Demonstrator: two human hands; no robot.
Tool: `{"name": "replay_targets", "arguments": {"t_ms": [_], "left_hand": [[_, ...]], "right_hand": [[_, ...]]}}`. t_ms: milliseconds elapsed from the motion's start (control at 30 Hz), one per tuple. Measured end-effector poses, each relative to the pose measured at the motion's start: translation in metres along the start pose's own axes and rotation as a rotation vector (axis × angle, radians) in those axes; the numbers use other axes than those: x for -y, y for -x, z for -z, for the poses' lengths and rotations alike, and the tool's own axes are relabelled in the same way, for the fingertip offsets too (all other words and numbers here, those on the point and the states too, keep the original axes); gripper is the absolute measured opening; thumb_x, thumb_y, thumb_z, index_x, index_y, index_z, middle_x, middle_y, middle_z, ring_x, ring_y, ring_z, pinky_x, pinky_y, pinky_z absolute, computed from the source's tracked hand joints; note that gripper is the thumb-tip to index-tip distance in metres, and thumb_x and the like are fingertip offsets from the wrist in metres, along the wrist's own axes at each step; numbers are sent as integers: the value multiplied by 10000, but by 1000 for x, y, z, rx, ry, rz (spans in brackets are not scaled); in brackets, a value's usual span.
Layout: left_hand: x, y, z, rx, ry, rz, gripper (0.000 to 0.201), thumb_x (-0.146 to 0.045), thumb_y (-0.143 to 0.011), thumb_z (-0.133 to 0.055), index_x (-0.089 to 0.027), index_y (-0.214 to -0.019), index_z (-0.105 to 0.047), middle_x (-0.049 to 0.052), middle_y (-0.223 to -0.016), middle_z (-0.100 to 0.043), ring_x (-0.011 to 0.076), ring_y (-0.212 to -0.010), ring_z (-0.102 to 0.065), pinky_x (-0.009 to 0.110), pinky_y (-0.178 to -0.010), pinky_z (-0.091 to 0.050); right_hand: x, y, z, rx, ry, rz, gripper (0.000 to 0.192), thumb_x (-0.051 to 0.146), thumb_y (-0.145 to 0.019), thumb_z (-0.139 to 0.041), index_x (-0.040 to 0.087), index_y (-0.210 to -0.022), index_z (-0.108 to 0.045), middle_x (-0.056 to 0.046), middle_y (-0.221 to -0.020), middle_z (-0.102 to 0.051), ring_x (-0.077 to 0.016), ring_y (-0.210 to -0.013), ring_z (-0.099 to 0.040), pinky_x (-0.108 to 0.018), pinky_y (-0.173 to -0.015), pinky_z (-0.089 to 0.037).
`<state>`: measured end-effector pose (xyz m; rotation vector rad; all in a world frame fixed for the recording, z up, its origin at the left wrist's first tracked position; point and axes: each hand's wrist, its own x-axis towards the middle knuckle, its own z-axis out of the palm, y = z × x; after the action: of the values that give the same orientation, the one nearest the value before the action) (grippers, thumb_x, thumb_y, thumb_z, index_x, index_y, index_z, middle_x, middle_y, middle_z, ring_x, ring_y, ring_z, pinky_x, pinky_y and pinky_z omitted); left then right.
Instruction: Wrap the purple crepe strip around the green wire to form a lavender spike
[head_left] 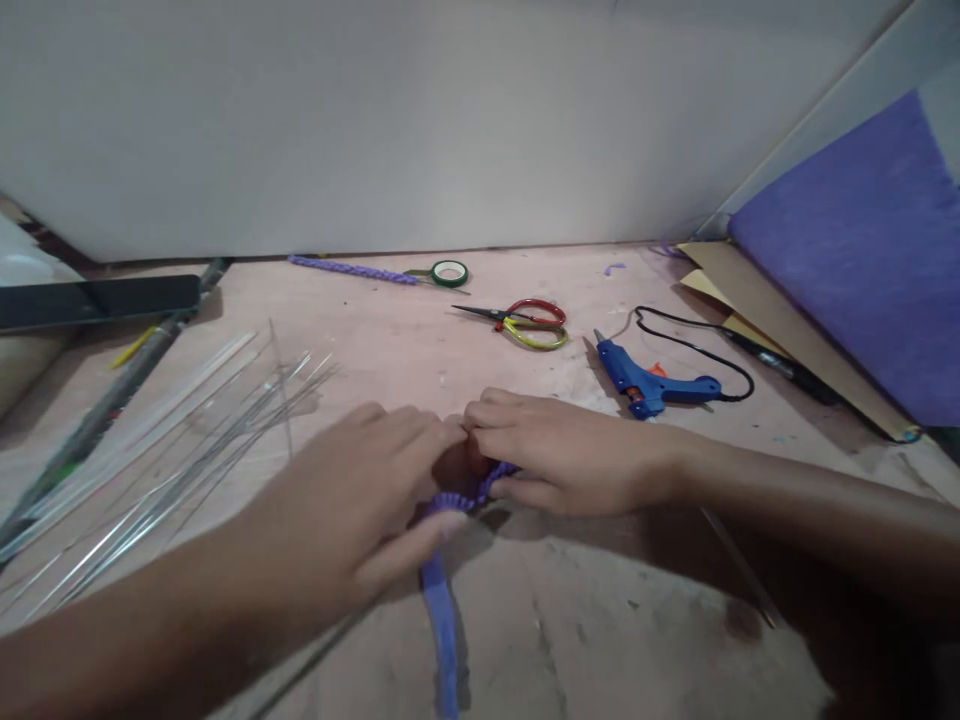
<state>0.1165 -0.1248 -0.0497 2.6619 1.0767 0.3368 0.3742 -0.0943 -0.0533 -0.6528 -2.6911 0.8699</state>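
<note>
A purple crepe paper strip [442, 610] runs from the table's near edge up between my two hands. My left hand [360, 500] pinches its ruffled upper part from the left. My right hand [555, 450] grips the same gathered part from the right. The fingertips of both hands meet over the ruffle, which hides most of it. A thin wire [739, 565] pokes out from under my right wrist.
Blue glue gun [652, 383] with a black cord, red and yellow scissors [529, 322], green tape roll [449, 272] and a purple wrapped stem [352, 268] lie beyond my hands. Several wires [172, 470] lie left. A dark phone [97, 300] far left, purple sheet [862, 250] right.
</note>
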Motion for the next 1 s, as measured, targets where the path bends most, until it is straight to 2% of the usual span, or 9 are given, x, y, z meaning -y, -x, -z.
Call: {"name": "replay_targets", "arguments": {"t_ms": [33,167,333,467,633,700,767,900,1000], "left_hand": [[-6,2,-7,38,20,-42,237,-409,-966,-606,-274,-1154,-657,78,-1079,-779,320,-950,-722,450,-830,-539],[-11,7,-15,-70,3,-23,365,-167,-939,-576,-258,-1292,-556,61,-1107,-772,285,-933,-727,407,-790,-512],[-15,9,-6,-142,57,-86,83,-195,-1025,-555,-248,-1056,-611,47,-1036,-755,262,-917,-695,401,-799,-497],[-24,8,-2,-84,332,63,126,-229,-1025,-578,-268,-977,-688,-27,-819,-718,186,-724,-645,315,-653,-476],[-26,4,-7,-18,733,217,228,-257,-972,-621,-244,-751,-677,-68,-592,-566,114,-522,-480,237,-492,-355],[-23,4,-9,-6,816,248,209,-273,-935,-644,-231,-732,-669,-71,-575,-513,101,-504,-425,227,-468,-304],[-20,3,-9,65,885,284,211,-292,-925,-658,-214,-729,-642,-72,-585,-486,92,-507,-403,215,-459,-279],[-16,5,-7,167,1012,281,299,-364,-992,-662,-188,-755,-616,-54,-656,-551,91,-577,-483,199,-519,-376],[-13,7,-8,203,963,248,400,-410,-1082,-559,-184,-762,-640,-23,-677,-619,114,-604,-549,222,-566,-435]], "right_hand": [[0,1,2,1,-41,-6,77,175,-936,-701,242,-898,-707,-85,-999,-701,-295,-989,-617,-481,-928,-523],[8,4,13,45,-187,-112,147,269,-1054,-612,242,-966,-727,-57,-988,-723,-235,-880,-656,-383,-798,-515],[24,5,27,5,-199,-129,240,282,-1066,-577,226,-861,-687,-30,-877,-692,-198,-796,-634,-329,-725,-456],[30,5,30,17,-178,-91,338,345,-1122,-489,216,-845,-633,-11,-844,-632,-174,-766,-593,-315,-715,-437],[25,4,24,-2,-127,-93,354,367,-1136,-470,214,-863,-634,-23,-850,-637,-180,-763,-573,-321,-716,-397],[23,4,21,-13,-110,-104,377,379,-1148,-450,212,-850,-611,-19,-841,-621,-175,-759,-561,-318,-725,-389],[23,3,18,-6,-109,-119,382,379,-1154,-451,207,-836,-576,-8,-833,-596,-164,-757,-545,-311,-733,-379],[23,2,17,31,-158,-110,367,377,-1158,-478,183,-860,-572,-1,-855,-585,-146,-780,-540,-295,-760,-376],[21,2,17,46,-130,-102,363,367,-1162,-481,168,-895,-625,-10,-879,-610,-145,-797,-555,-291,-772,-381]]}}
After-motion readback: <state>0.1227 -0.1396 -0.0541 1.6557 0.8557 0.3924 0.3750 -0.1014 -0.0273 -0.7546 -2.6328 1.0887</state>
